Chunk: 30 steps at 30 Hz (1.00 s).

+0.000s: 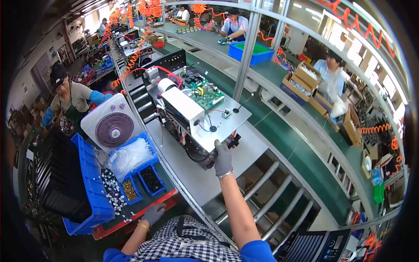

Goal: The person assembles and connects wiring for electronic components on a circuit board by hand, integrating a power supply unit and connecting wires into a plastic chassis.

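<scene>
My right hand (223, 158), in a grey glove, grips the near corner of a metal chassis (238, 117), its thumb on the top plate. A green circuit board (209, 97), a long white metal cover (181, 105) and red and black wires sit on that chassis. Below the plate hangs a bundle of dark cables, partly hidden. My left hand (153, 214), also gloved, hovers beside the red-edged bench (135, 215); its fingers look loosely spread and nothing shows in them. Close by are a small blue bin of brass-coloured parts (129, 190) and white connectors (114, 196) lying loose.
A metal rail (174, 183) runs between the bench and the roller conveyor (277, 192). On the left stand a box fan (114, 129), a big blue crate (94, 192) and a bag of clear plastic (131, 157). A co-worker (72, 94) works beyond them; others sit across the green belt (279, 131).
</scene>
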### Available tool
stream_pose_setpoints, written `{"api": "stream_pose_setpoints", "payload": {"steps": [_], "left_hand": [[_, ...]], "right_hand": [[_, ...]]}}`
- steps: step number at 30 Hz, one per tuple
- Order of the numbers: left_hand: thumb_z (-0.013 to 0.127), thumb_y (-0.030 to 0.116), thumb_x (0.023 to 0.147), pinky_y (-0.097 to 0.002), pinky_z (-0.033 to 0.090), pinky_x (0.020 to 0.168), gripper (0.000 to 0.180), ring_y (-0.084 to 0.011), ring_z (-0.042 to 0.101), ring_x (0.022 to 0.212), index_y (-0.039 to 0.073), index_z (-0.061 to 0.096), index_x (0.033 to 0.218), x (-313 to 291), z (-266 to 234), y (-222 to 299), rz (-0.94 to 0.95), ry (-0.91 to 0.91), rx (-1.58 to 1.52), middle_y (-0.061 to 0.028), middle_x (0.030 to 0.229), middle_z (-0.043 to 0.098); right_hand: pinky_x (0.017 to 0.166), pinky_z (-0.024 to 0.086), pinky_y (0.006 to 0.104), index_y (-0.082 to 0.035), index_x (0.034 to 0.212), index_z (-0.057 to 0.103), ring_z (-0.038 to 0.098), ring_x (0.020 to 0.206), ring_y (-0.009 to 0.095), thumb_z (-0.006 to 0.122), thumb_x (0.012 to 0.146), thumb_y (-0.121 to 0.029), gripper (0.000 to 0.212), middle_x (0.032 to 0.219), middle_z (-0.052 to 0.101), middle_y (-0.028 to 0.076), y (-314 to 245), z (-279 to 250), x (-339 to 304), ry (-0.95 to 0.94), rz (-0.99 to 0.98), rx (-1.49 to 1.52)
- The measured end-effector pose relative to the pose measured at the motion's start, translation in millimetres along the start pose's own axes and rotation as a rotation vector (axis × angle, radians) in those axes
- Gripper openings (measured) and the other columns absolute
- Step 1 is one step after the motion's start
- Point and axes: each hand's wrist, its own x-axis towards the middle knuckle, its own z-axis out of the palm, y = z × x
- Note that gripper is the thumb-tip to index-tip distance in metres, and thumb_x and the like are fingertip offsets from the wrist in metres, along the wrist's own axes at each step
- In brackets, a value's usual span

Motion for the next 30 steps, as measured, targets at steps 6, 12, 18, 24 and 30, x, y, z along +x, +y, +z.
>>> {"api": "stream_pose_setpoints", "payload": {"steps": [6,12,18,24,30], "left_hand": [[0.056,0.025,0.095,-0.0376,0.052,0.093,0.034,-0.0301,0.068,0.107,0.007,0.065,0.123,40,-50,81,0.244,0.175,-0.049,-0.0175,0.113,0.070],[0.057,0.020,0.096,-0.0358,0.053,0.091,0.031,-0.0285,0.070,0.101,0.006,0.066,0.122,65,-117,138,0.404,0.406,-0.121,-0.0161,0.108,0.071],[0.056,0.013,0.096,-0.0345,0.054,0.081,0.025,-0.0245,0.071,0.088,0.004,0.067,0.117,91,-182,210,0.558,0.500,-0.297,-0.0148,0.097,0.071],[0.062,0.007,0.088,-0.0410,0.052,0.092,0.029,-0.0324,0.066,0.098,0.006,0.067,0.117,119,-255,316,1.094,0.878,0.261,-0.0135,0.107,0.068],[0.070,0.025,0.082,-0.0461,0.029,0.115,0.046,-0.0279,0.064,0.105,0.015,0.061,0.126,190,-285,386,0.949,0.662,1.000,-0.0093,0.109,0.068]], "right_hand": [[0.050,0.037,0.0240,-0.005,0.086,0.059,0.048,0.054,0.009,0.063,0.096,-0.035,0.032,0.065,0.055,0.002,-11,-16,-12,-0.043,0.000,-0.106],[0.047,0.036,0.0229,-0.003,0.094,0.057,0.046,0.052,0.009,0.060,0.098,-0.039,0.037,0.066,0.051,0.002,-24,-44,-42,-0.028,0.010,-0.207],[0.046,0.035,0.0218,0.000,0.104,0.059,0.045,0.050,0.009,0.062,0.094,-0.045,0.046,0.069,0.051,0.001,-53,-72,-92,0.080,0.079,-0.305],[0.046,0.037,0.0205,0.003,0.112,0.060,0.047,0.051,0.008,0.068,0.087,-0.046,0.056,0.073,0.057,0.001,-67,-120,-140,0.270,0.078,-0.331],[0.069,0.048,0.0255,0.006,0.123,0.059,0.062,0.082,0.014,0.070,0.086,-0.037,0.058,0.100,0.067,0.008,-64,-183,-185,0.342,-0.012,-0.214]]}}
